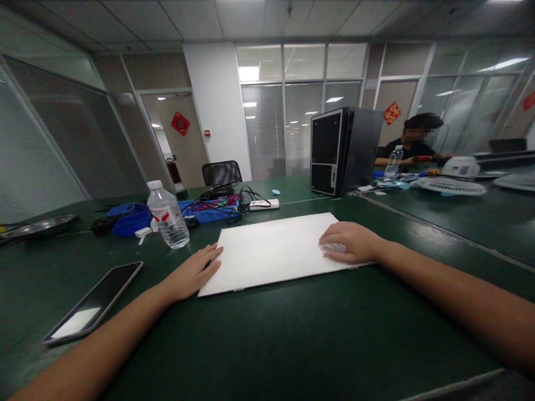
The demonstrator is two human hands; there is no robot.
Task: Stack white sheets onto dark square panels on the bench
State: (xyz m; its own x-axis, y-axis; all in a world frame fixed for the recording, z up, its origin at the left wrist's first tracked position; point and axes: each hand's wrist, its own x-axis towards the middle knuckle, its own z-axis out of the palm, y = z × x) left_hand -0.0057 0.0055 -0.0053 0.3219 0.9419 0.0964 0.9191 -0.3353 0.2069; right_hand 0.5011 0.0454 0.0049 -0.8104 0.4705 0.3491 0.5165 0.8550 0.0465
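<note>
An office all around me, glass walls (263,133) with blinds (265,153), square ceiling tiles (240,22), a black computer box (326,142) and wires (221,194) on a long green counter (271,345), a black chair (221,173) behind.

The flat white rectangular panel (271,250) looks smooth and matt. The dark green tabletop (271,340) has a soft sheen; the clear plastic bottle (170,220) is glossy.

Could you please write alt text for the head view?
A white rectangular panel lies on a dark green table, the person's left hand at its left edge and right hand on its right end. Nearby are a clear plastic bottle, a black-screened phone and a black computer tower.
</note>
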